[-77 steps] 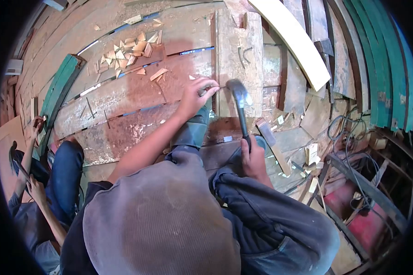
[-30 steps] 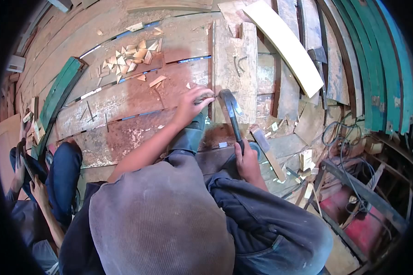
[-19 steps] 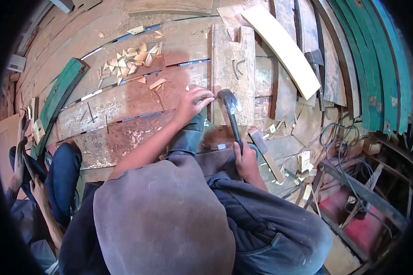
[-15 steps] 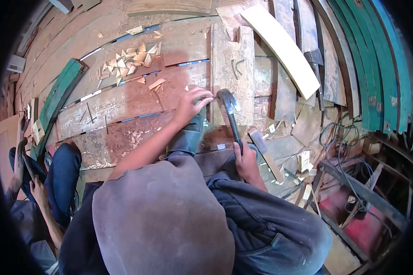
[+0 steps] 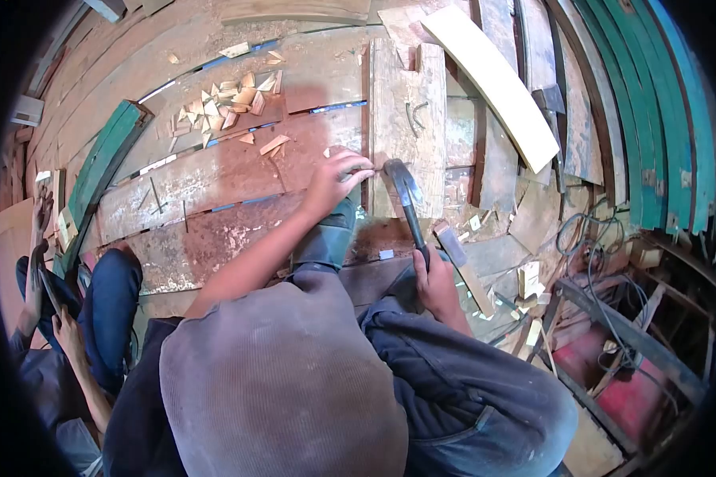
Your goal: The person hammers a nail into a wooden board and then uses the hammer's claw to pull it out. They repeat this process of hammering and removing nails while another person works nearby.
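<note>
My right hand is wrapped round the dark handle of a claw hammer. The hammer's head rests on or just over a thick notched wooden block. At the block's left edge, close to the hammer head, my left hand is closed in a pinch. Whatever lies between its fingertips is too small to make out. Bent nails lie on the block, farther up from the hammer.
Wood offcuts are heaped on the plank floor at upper left. A pale board lies right of the block, beside an axe-like tool. Green planks stand far right, above tangled cable. Another person's hand grips a tool at left.
The hammer head has turned slightly and sits a little further right, with my right hand slightly lower. My left hand keeps its pinch at the block's edge.
</note>
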